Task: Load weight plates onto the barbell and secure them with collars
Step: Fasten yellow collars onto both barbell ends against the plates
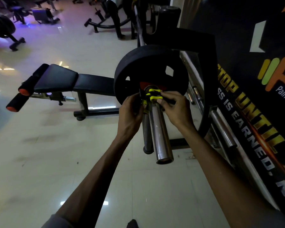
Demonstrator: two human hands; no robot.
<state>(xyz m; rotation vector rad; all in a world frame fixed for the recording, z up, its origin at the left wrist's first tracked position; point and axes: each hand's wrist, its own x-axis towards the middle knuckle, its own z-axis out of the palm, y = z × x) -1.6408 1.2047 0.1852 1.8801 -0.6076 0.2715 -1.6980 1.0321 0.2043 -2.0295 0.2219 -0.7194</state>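
Note:
A black weight plate (138, 63) with a red centre sits on the chrome barbell sleeve (160, 129), which points toward me. A yellow and black collar (152, 96) wraps the sleeve right against the plate. My left hand (132, 111) grips the collar's left side. My right hand (174, 107) pinches its right side with fingertips on the yellow clasp. Whether the clasp is latched is hidden by my fingers.
A black bench (67, 79) with orange-ended rollers (23, 92) stands to the left. The black rack frame (209, 76) and chrome storage pegs (220, 125) stand at right, beside a wall banner. More gym machines (40, 15) stand at the back on the tiled floor.

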